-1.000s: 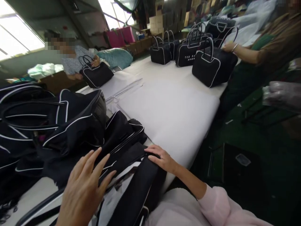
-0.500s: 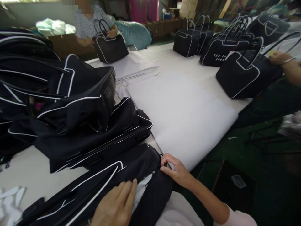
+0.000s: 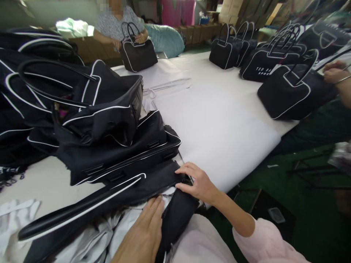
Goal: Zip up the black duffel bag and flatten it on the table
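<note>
Where black bags [image 3: 104, 120] crowd it, the white table [image 3: 219, 120] stretches — boxes [image 3: 197, 33] beyond.

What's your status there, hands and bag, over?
Right hand pinching the end of the open black bag. Left hand flat on its white lining. Stacked bags lie just behind.

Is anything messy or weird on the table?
A bit messy, nothing broken. The bag under the right hand and left hand gapes open, its white lining showing. Behind it, more bags lie flopped in a slumped heap, while the far bags stand upright.
</note>
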`<action>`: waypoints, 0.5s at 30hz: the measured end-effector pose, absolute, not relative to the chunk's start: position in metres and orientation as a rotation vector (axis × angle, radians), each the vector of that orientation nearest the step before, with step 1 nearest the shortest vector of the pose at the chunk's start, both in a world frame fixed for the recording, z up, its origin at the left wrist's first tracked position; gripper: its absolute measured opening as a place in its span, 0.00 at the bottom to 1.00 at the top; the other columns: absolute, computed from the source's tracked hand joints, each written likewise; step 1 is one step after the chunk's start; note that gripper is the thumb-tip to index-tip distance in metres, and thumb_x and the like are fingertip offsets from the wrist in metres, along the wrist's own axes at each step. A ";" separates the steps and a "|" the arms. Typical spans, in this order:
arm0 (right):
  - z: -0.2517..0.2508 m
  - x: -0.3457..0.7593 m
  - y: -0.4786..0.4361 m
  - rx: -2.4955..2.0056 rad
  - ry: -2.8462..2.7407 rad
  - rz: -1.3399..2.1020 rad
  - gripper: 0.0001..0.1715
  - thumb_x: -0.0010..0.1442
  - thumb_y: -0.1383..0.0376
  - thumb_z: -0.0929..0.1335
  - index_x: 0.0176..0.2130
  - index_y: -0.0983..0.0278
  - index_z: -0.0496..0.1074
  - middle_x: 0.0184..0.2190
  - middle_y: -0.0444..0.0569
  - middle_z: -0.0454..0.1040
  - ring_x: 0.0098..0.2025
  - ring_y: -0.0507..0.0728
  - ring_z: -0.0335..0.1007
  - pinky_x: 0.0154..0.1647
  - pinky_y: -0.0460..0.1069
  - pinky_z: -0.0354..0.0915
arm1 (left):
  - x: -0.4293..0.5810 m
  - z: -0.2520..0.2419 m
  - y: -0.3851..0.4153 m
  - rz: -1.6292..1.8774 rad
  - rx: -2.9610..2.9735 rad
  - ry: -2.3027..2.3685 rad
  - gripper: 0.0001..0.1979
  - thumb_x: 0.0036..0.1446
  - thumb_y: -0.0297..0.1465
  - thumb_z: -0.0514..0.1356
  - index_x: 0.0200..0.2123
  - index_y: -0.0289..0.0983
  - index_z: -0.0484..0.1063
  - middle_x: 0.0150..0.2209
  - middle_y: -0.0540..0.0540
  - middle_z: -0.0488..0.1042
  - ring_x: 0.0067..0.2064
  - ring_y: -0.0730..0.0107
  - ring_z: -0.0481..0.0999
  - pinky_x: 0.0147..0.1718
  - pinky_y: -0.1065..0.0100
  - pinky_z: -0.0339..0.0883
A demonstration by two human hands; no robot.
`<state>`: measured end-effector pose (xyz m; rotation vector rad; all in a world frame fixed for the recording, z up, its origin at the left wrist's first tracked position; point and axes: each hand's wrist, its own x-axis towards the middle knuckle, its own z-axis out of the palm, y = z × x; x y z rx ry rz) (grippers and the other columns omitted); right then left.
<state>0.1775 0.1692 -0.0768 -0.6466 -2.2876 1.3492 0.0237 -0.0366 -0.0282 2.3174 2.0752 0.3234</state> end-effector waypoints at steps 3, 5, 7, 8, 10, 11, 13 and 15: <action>-0.061 0.163 0.169 -0.650 -2.564 0.951 0.25 0.55 0.66 0.72 0.53 0.62 0.70 0.47 0.49 0.71 0.49 0.58 0.68 0.53 0.52 0.65 | 0.024 -0.034 -0.037 0.291 2.103 1.989 0.29 0.64 0.26 0.48 0.68 0.30 0.52 0.65 0.33 0.60 0.65 0.54 0.63 0.57 0.57 0.69; -0.057 0.155 0.168 -0.599 -2.730 0.646 0.28 0.55 0.69 0.71 0.55 0.63 0.67 0.45 0.50 0.71 0.46 0.59 0.67 0.48 0.54 0.66 | 0.017 -0.027 -0.028 0.302 1.759 1.871 0.29 0.66 0.30 0.47 0.69 0.33 0.49 0.68 0.37 0.53 0.68 0.55 0.56 0.62 0.53 0.61; -0.060 0.147 0.169 -0.513 -2.792 0.421 0.21 0.55 0.71 0.69 0.50 0.65 0.68 0.40 0.50 0.71 0.41 0.59 0.67 0.41 0.53 0.65 | 0.010 -0.017 -0.016 0.370 1.363 1.779 0.28 0.66 0.34 0.47 0.68 0.36 0.53 0.69 0.41 0.51 0.68 0.55 0.54 0.64 0.50 0.53; -0.063 0.144 0.170 -0.459 -2.768 0.352 0.15 0.55 0.71 0.68 0.45 0.66 0.69 0.37 0.49 0.70 0.37 0.58 0.66 0.37 0.52 0.64 | 0.008 -0.014 -0.009 0.444 1.188 1.746 0.28 0.65 0.33 0.48 0.67 0.36 0.56 0.68 0.41 0.52 0.68 0.55 0.54 0.65 0.48 0.49; -0.074 0.138 0.172 -0.334 -2.636 0.268 0.03 0.57 0.70 0.67 0.35 0.65 0.67 0.30 0.47 0.68 0.31 0.56 0.62 0.31 0.52 0.60 | 0.009 -0.013 0.004 0.679 0.923 1.668 0.30 0.58 0.28 0.49 0.65 0.36 0.61 0.67 0.42 0.57 0.68 0.57 0.56 0.66 0.47 0.45; -0.079 0.136 0.172 -0.278 -2.551 0.250 0.04 0.59 0.70 0.66 0.31 0.64 0.66 0.27 0.46 0.66 0.29 0.56 0.60 0.29 0.52 0.58 | 0.012 -0.016 0.010 0.815 0.825 1.618 0.32 0.53 0.26 0.50 0.63 0.36 0.63 0.66 0.41 0.60 0.67 0.58 0.59 0.66 0.48 0.46; -0.086 0.134 0.169 -0.218 -2.404 0.269 0.10 0.61 0.70 0.64 0.28 0.63 0.63 0.25 0.46 0.63 0.28 0.55 0.58 0.28 0.52 0.55 | 0.022 -0.027 0.024 1.034 0.718 1.534 0.31 0.48 0.24 0.50 0.57 0.35 0.69 0.61 0.39 0.68 0.64 0.59 0.65 0.65 0.50 0.53; -0.090 0.135 0.162 -0.185 -2.333 0.357 0.13 0.63 0.70 0.62 0.27 0.62 0.62 0.24 0.46 0.62 0.28 0.55 0.57 0.29 0.52 0.54 | 0.032 -0.042 0.039 1.199 0.804 1.646 0.21 0.48 0.25 0.52 0.45 0.34 0.76 0.50 0.38 0.76 0.57 0.56 0.74 0.59 0.52 0.66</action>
